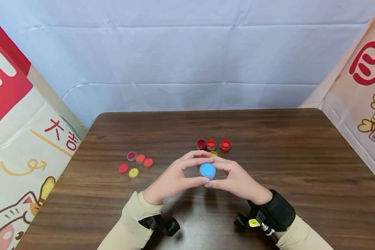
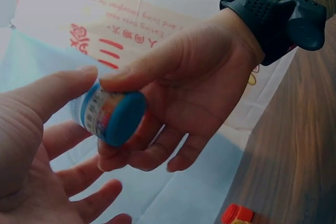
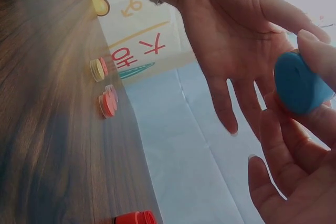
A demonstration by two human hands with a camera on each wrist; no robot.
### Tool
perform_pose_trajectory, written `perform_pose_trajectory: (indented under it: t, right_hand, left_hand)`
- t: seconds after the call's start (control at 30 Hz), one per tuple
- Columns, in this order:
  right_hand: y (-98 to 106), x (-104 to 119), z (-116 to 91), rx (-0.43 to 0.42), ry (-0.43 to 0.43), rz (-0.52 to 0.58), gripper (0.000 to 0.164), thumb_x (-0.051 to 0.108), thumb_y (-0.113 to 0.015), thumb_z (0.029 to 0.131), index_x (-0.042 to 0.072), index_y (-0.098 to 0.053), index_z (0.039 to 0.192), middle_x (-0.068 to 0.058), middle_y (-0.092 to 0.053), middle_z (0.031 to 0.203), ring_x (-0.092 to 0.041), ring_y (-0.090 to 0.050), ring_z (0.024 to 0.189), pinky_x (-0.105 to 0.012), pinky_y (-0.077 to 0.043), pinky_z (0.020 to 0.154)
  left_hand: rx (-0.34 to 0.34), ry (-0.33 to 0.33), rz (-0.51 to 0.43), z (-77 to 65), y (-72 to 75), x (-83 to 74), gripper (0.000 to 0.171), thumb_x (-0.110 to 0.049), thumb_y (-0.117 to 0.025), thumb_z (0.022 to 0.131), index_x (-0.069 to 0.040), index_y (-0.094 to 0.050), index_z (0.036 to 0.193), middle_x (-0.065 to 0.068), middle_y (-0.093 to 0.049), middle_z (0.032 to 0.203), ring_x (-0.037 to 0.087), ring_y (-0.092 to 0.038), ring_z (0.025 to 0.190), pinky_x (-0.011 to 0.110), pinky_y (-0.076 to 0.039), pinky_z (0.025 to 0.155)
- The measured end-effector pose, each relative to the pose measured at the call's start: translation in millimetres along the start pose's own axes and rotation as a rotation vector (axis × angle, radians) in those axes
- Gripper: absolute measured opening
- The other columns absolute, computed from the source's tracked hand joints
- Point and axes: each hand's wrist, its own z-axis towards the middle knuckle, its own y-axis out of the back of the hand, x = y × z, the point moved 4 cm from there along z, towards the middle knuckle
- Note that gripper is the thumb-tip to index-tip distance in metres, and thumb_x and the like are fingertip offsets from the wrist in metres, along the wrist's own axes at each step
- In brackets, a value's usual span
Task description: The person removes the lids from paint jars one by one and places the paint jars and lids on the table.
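A small round tub with a blue lid (image 1: 207, 170) is held between both hands above the table. My left hand (image 1: 176, 175) has its thumb and index finger at the tub's left side, its other fingers spread out behind. My right hand (image 1: 235, 178) pinches the tub between thumb and fingers from the right. In the left wrist view the tub (image 2: 113, 115) is tilted, with a printed label round its wall and the blue lid towards the right palm. The right wrist view shows the blue lid (image 3: 294, 83) face-on beside the right thumb.
Beyond the hands stand several small tubs, among them a dark red tub (image 1: 201, 144), a red tub (image 1: 225, 146) and a partly hidden yellow tub (image 1: 214, 153). Left of them lie several loose lids, including a yellow lid (image 1: 133, 172) and a red lid (image 1: 123, 168), on the wooden table (image 1: 284, 146).
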Motion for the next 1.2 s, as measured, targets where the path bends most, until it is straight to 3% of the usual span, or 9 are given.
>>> perform_pose_trajectory:
  t: [0.1,0.27,0.43,0.77,1.03,1.2]
  right_hand:
    - [-0.3,1.2,0.0,0.009,0.016,0.007,0.041,0.012,-0.075,0.078,0.006,-0.064,0.118,-0.002,-0.058,0.124,-0.026,-0.041,0.126,-0.048,-0.04,0.095]
    - [-0.9,2.6,0.6,-0.002,0.015,0.011,0.042,0.013,-0.076,0.078,0.003,-0.064,0.117,0.0,-0.058,0.12,-0.021,-0.046,0.118,-0.038,-0.044,0.091]
    - [-0.5,2.3,0.5,-0.01,0.006,0.018,0.044,0.012,-0.076,0.077,0.003,-0.063,0.118,-0.001,-0.058,0.12,-0.02,-0.046,0.115,-0.038,-0.046,0.089]
    - [-1.1,-0.5,1.0,0.022,-0.021,0.027,0.043,0.014,-0.075,0.079,0.005,-0.063,0.119,-0.001,-0.056,0.126,-0.023,-0.042,0.125,-0.04,-0.042,0.095]
    - [-2.7,-0.8,2.3,0.035,0.007,0.032,0.039,0.014,-0.075,0.079,0.01,-0.065,0.117,0.003,-0.059,0.116,-0.019,-0.049,0.109,-0.038,-0.045,0.089]
    - [-2.8,-0.8,1.8,0.035,-0.002,0.028,0.041,0.014,-0.074,0.08,0.006,-0.064,0.118,-0.004,-0.058,0.121,-0.02,-0.048,0.113,-0.037,-0.045,0.09]
  left_hand:
    - [0.019,-0.009,0.0,0.1,-0.5,0.0,0.038,-0.013,-0.073,0.082,-0.011,-0.065,0.118,-0.002,-0.048,0.132,0.013,-0.044,0.119,0.039,-0.043,0.093]
    - [-0.023,-0.006,0.024,0.3,-0.3,0.2,0.039,-0.013,-0.075,0.079,-0.01,-0.066,0.116,-0.003,-0.049,0.13,0.013,-0.041,0.121,0.037,-0.044,0.091]
    - [-0.051,-0.008,0.02,0.9,-0.7,-1.5,0.039,-0.012,-0.077,0.077,-0.009,-0.066,0.115,0.0,-0.05,0.128,0.015,-0.042,0.121,0.041,-0.042,0.093]
    - [0.043,0.005,-0.018,-0.1,2.0,0.2,0.04,-0.014,-0.07,0.084,-0.013,-0.062,0.123,0.001,-0.047,0.132,0.013,-0.045,0.118,0.033,-0.046,0.089]
    - [0.004,0.006,-0.014,0.2,2.4,-1.7,0.037,-0.01,-0.074,0.08,-0.01,-0.065,0.116,0.002,-0.048,0.131,0.016,-0.044,0.119,0.034,-0.046,0.089]
    - [-0.001,0.018,-0.007,-0.1,2.3,-1.2,0.041,-0.01,-0.074,0.08,-0.011,-0.063,0.118,0.0,-0.048,0.131,0.014,-0.045,0.116,0.039,-0.044,0.091]
